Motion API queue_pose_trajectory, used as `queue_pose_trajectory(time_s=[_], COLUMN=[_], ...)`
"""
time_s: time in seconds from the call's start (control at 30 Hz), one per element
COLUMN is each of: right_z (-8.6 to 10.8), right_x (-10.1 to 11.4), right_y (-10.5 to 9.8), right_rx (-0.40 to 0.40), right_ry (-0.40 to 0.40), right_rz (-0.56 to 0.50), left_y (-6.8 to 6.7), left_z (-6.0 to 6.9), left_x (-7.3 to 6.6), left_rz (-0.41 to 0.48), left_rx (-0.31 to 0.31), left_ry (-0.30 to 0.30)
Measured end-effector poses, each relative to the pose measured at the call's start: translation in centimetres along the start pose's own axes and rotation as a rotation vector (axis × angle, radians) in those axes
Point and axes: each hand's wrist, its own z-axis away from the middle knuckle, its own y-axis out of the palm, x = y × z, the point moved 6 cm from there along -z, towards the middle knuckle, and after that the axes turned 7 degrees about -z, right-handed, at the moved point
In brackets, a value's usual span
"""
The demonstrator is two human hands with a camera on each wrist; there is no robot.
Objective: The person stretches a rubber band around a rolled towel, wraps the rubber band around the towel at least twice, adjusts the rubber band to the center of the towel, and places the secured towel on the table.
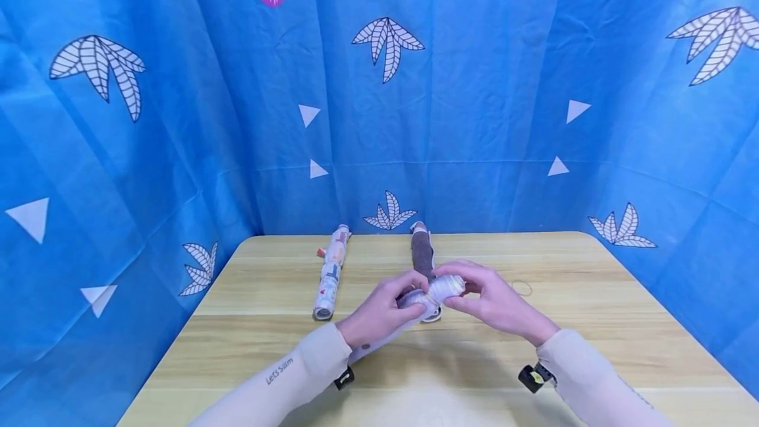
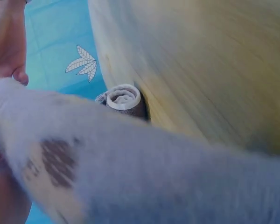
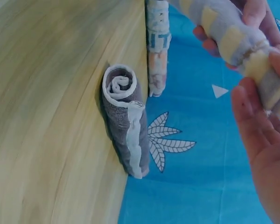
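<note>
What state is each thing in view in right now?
Striped towel: rolled, held above the table.
Brown towel: rolled, lying on the table.
Patterned towel: rolled, lying on the table.
Thin loop: lying on the table.
Left hand: gripping the striped towel.
Right hand: holding the striped towel's end.
Curtain: hanging, creased.

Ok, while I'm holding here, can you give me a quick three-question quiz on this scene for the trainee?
1. True or false: in the head view, the dark roll lies to the right of the patterned roll.

2. In the right wrist view, what pattern shows on the held roll?
A) polka dots
B) yellow and greyish bands
C) red stars

3. Fill in the blank: the held roll is gripped by the ____.

Key:
1. True.
2. B.
3. Left hand and right hand.
</note>
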Motion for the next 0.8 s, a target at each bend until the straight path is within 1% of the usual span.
queue_pose_trajectory(time_s=[0.07,0.1,0.17,0.27,0.33,0.43,0.5,0.63,0.7,0.8], right_z=[0.0,0.0,0.0,0.0,0.1,0.1,0.1,0.2,0.2,0.2], right_x=[0.2,0.2,0.2,0.2,0.2,0.3,0.2,-0.1,-0.2,-0.3], right_y=[0.0,0.0,-0.1,-0.2,-0.3,-0.4,-0.5,-0.4,-0.3,0.0], right_rx=[-0.015,-0.027,-0.062,-0.126,-0.17,-0.22,-0.243,-0.269,-0.277,-0.283], right_ry=[-0.014,-0.012,0.001,0.026,0.042,0.078,0.105,0.158,0.176,0.196], right_rz=[-0.004,-0.005,-0.008,0.01,0.025,0.035,0.038,0.026,0.019,0.015], left_y=[0.1,0.1,0.2,0.4,0.5,0.5,0.5,0.5,0.6,0.8], left_z=[0.1,0.2,0.4,0.6,0.8,0.8,0.7,0.5,0.3,0.0], left_x=[-0.4,-0.6,-1.2,-2.2,-2.7,-3.2,-3.4,-3.7,-3.7,-3.6], left_rz=[-0.054,-0.097,-0.201,-0.38,-0.483,-0.611,-0.673,-0.742,-0.762,-0.771], left_rx=[-0.025,-0.046,-0.097,-0.181,-0.226,-0.259,-0.255,-0.205,-0.179,-0.146], left_ry=[0.033,0.058,0.133,0.261,0.335,0.399,0.418,0.42,0.408,0.372])
